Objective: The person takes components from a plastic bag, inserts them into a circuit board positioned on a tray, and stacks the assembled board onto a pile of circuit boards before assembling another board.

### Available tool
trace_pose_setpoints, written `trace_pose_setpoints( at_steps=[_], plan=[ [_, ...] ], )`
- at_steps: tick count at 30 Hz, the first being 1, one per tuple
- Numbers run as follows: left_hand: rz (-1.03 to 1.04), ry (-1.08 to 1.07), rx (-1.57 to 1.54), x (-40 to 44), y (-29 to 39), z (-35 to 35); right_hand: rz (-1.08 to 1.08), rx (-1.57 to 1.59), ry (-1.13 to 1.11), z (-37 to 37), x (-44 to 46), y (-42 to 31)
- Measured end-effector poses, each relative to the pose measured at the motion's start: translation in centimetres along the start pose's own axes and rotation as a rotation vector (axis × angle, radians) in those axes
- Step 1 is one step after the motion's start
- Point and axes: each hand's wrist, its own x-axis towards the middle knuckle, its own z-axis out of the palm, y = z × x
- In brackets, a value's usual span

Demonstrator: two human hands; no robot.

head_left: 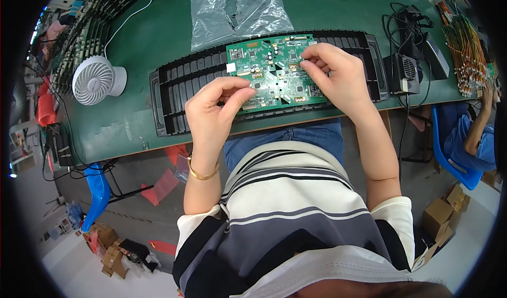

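Note:
A green printed circuit board panel [278,79] lies across a long black slotted tray [186,71]. It carries chips, connectors and small white parts. Over the board's lower left part, my left hand [214,105] has thumb and forefinger drawn together in a pinch. My right hand [338,76] pinches with thumb and forefinger above the board's upper right part, where a tiny dark bit shows at the fingertips. What either pinch holds is too small to make out.
Beyond the tray lies a clear plastic bag [237,13]. A white fan [97,80] and a rack of boards [87,34] stand left. On the right are black power adapters [404,73], a wire bundle [465,50] and another person's arm [478,118].

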Motion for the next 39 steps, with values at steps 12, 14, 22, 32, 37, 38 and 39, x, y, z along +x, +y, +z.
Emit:
trace_pose_setpoints(
  at_steps=[12, 14, 22, 32, 37, 38, 39],
  plan=[
    [-0.026, -0.003, -0.045, -0.3, -0.4, 0.0, -0.029, -0.032, -0.023, 0.1, 0.3, -0.4],
    [-0.082, 0.002, -0.092, -0.3, -0.2, 0.0, -0.026, -0.025, -0.031, 0.0, 0.4, -0.4],
    [-0.134, 0.001, -0.173, 0.0, -0.3, -0.1, 0.034, 0.049, -0.030, -0.3, 0.9, -0.5],
    [-0.100, -0.038, -0.092, -0.3, -0.1, -0.7, 0.033, 0.076, -0.054, -0.2, 1.0, -0.2],
    [-0.064, -0.043, -0.074, -0.4, -0.3, -0.7, 0.036, 0.056, -0.065, -0.3, 1.0, -0.3],
    [-0.065, -0.040, -0.072, -0.4, -0.4, -0.7, 0.037, 0.051, -0.066, -0.3, 1.0, -0.2],
    [-0.066, -0.036, -0.071, -0.5, -0.4, -0.7, 0.038, 0.047, -0.068, -0.2, 1.0, -0.2]
  ],
)
